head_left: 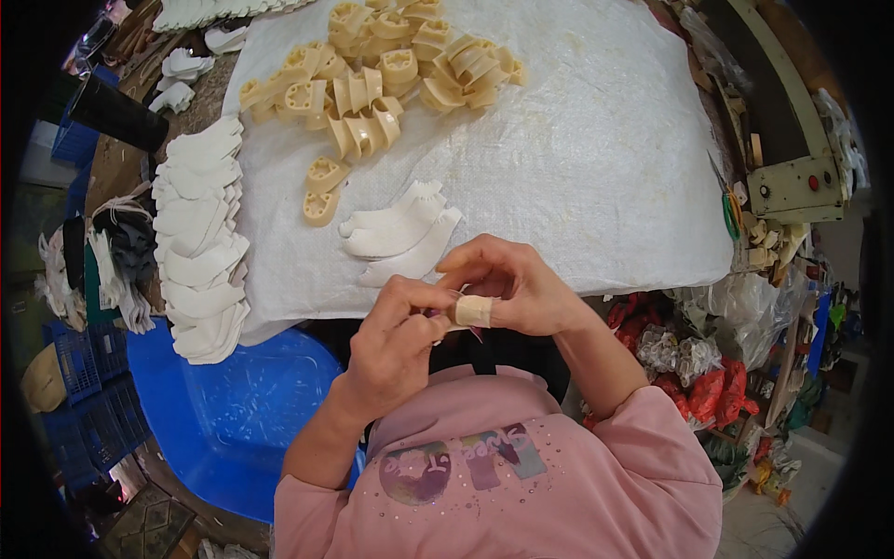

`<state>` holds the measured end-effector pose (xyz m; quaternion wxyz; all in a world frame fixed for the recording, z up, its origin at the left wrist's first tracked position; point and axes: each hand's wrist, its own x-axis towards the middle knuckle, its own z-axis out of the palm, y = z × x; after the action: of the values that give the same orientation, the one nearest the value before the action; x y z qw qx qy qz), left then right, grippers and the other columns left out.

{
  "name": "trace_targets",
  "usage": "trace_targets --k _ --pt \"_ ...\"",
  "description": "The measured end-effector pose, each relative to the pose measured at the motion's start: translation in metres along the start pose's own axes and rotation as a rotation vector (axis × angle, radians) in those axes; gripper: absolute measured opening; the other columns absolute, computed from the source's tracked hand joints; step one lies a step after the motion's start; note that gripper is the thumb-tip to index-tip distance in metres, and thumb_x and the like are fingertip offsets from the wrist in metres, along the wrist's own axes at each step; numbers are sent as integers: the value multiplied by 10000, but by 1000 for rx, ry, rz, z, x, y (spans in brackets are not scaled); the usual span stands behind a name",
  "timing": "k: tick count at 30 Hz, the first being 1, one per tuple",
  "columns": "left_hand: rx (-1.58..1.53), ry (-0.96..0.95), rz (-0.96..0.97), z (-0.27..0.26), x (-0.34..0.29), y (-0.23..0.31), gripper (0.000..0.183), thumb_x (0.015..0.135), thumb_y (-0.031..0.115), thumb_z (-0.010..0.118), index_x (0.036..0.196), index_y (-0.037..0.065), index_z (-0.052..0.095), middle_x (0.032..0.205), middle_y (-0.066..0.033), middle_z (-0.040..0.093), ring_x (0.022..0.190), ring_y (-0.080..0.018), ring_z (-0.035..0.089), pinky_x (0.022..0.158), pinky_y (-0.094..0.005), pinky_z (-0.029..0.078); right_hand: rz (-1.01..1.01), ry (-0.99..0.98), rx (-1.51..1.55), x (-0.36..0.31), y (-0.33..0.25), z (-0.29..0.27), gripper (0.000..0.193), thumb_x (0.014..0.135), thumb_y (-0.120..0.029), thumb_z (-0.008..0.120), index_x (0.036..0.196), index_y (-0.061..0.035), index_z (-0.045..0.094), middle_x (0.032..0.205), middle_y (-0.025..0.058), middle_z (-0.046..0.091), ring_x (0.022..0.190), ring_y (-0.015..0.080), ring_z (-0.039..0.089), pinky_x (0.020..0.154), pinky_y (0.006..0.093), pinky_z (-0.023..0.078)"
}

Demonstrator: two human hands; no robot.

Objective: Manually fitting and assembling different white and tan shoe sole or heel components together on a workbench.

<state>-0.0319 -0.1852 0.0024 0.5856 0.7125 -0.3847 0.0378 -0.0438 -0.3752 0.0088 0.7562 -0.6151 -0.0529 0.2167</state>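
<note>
In the frame's middle, the left hand [393, 343] and right hand [527, 287] are curled close together; whether anything is held cannot be told. Just above, white pieces [396, 230] are laid on a white sheet [577, 168].

The head-worn wide fisheye camera looks steeply down from above the person's pink shirt [475, 494], facing forward over the work surface's white cover [596, 158], with left hand [391, 345] and right hand [521, 289] close beneath it near mid-frame and straight edges bowing toward a dark rim.
</note>
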Motion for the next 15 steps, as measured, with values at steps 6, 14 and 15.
trace_targets --k 6,14,15 --pt "-175 150 -207 8 -3 3 83 841 43 612 876 12 543 939 -127 580 833 -165 561 735 -267 456 -109 215 -88 4 13 9 294 910 -141 513 1181 -28 520 894 69 610 794 95 571 701 239 469" --pt "-523 324 -463 18 6 9 94 842 5 613 913 -29 561 999 -125 585 904 -134 569 807 -260 464 -533 337 -357 4 18 22 137 838 -86 548 973 -66 537 992 71 498 957 246 434 880 351 352" --pt "-531 334 -460 17 6 9 97 842 8 617 912 -30 562 1001 -124 586 893 -131 571 806 -258 466 -507 328 -284 4 18 22 146 826 -74 552 971 -69 534 993 74 499 954 249 434 879 350 348"
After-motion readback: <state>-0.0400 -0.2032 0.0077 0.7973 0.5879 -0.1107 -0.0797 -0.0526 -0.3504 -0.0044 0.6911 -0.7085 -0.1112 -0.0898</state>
